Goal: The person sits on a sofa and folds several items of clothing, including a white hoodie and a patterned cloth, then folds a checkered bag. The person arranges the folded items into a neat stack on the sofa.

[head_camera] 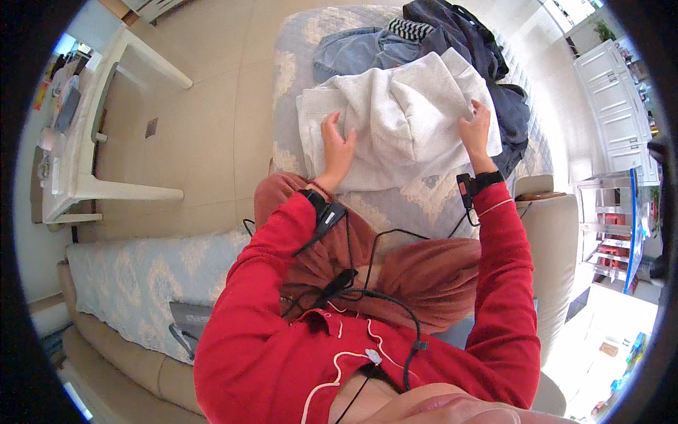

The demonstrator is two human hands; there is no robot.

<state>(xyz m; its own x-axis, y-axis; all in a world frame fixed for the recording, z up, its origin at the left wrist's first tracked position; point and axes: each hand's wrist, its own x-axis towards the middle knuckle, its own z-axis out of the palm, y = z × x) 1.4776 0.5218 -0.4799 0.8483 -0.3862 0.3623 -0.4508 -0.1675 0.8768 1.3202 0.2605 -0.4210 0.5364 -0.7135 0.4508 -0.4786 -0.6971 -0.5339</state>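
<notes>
A light grey hooded garment (371, 111), partly folded, lies spread in front of me on a patterned quilted cover (296, 69). My left hand (337, 146) is over its left part, thumb and fingers apart, with no cloth seen between them. At the garment's right side, my right hand (476, 127) touches the fabric near a small fold; whether its fingers pinch the cloth I cannot tell. Beyond the garment are blue denim clothing (355, 50), a black-and-white striped cloth (410, 29) and a heap of dark clothes (511, 106).
Black cables (392, 297) run across my lap and link to devices strapped on both wrists. A sofa armrest (556, 238) is at my right. A white table (127, 191) stands on the tiled floor at left. A grey bag (190, 318) lies on the sofa cover.
</notes>
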